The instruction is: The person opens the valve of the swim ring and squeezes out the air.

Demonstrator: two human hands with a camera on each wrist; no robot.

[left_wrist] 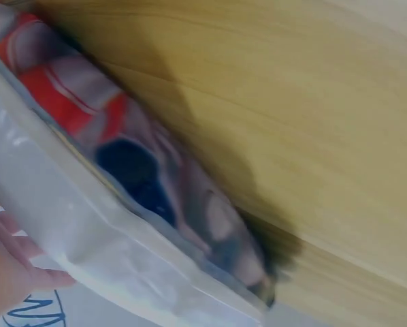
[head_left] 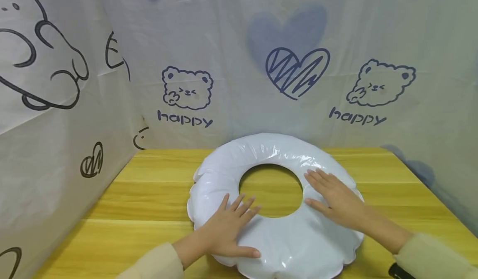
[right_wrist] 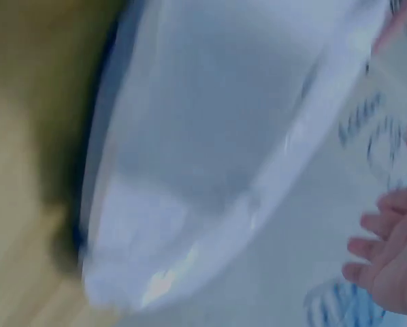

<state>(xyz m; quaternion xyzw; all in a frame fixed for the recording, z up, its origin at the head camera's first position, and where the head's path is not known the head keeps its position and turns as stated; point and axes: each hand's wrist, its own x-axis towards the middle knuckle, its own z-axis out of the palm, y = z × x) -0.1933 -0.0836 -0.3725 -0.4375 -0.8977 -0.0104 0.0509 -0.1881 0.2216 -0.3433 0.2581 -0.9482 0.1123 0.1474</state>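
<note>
A white inflatable swim ring lies flat on the wooden table, its glossy top facing up. My left hand spreads its fingers over the ring's front left part, fingertips reaching the inner hole. Over the right side is my right hand, fingers extended toward the hole and thumb apart. In the right wrist view, a gap shows between that hand and the ring. The left wrist view shows a printed underside with red and dark blue patches below the white top.
The yellow wood-grain table extends on both sides of the ring. Behind it hangs a pale cloth printed with hearts and bear faces, continuing along the left. A small black object sits near the right sleeve.
</note>
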